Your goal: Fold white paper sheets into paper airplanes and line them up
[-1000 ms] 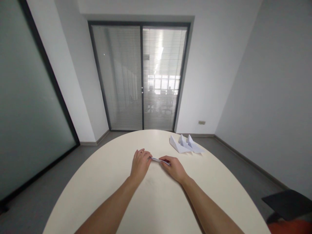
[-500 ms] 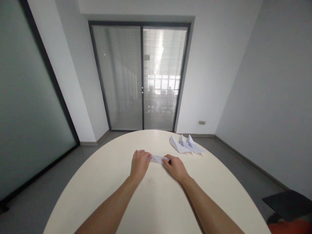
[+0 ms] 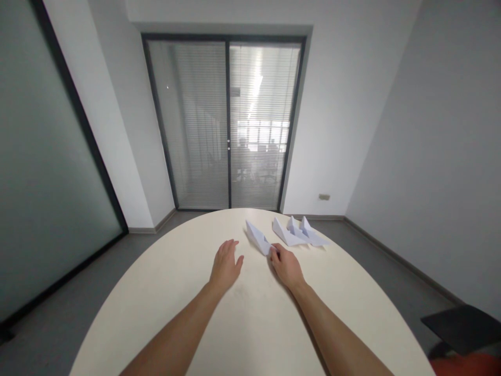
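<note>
A folded white paper boat (image 3: 257,239) is pinched at its near right end by my right hand (image 3: 286,266), its other end pointing away to the left. My left hand (image 3: 225,265) holds nothing; its thumb and fingers are apart, a short way left of the boat and over the table (image 3: 250,324). Beyond my right hand, several more folded white paper boats (image 3: 287,233) stand close together in a row near the far right edge of the table.
The round cream table has a curved far edge. Behind it stands a glass partition with blinds (image 3: 188,130). A black flat-topped object (image 3: 464,326) and something red (image 3: 465,364) are at the lower right, off the table.
My left hand has let go of the paper boat and its fingers have spread. The boat has swung in my right hand, so its free end now points away from me.
</note>
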{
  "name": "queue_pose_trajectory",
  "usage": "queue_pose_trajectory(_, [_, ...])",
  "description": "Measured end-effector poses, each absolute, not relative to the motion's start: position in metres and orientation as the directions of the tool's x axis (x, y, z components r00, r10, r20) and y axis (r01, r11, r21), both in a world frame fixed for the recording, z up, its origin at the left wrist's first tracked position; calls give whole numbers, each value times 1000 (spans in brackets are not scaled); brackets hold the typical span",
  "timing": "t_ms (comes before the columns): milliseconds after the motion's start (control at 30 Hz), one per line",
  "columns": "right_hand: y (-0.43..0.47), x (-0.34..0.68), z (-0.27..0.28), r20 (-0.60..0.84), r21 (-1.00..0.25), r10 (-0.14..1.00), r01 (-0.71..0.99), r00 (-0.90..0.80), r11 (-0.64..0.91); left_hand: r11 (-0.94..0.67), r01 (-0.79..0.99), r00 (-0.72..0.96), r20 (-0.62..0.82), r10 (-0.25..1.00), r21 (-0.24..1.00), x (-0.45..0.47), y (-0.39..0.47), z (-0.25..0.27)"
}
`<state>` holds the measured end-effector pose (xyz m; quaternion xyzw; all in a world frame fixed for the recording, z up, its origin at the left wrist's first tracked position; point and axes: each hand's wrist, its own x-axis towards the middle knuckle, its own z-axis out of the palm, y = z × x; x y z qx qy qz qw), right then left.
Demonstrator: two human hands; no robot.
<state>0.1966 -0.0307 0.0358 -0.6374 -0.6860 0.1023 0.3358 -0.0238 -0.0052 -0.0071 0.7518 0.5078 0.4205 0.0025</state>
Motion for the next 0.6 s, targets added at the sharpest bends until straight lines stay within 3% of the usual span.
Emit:
queue_pose_trajectory(233, [-23, 204, 28, 313, -632, 926, 774, 213, 36, -479, 752, 192, 545, 816, 452, -25, -10, -6])
queue_pose_trajectory(600, [-15, 214, 22, 251, -634, 892, 760, 377, -143, -474, 783, 279, 453, 847, 404, -25, -16, 3])
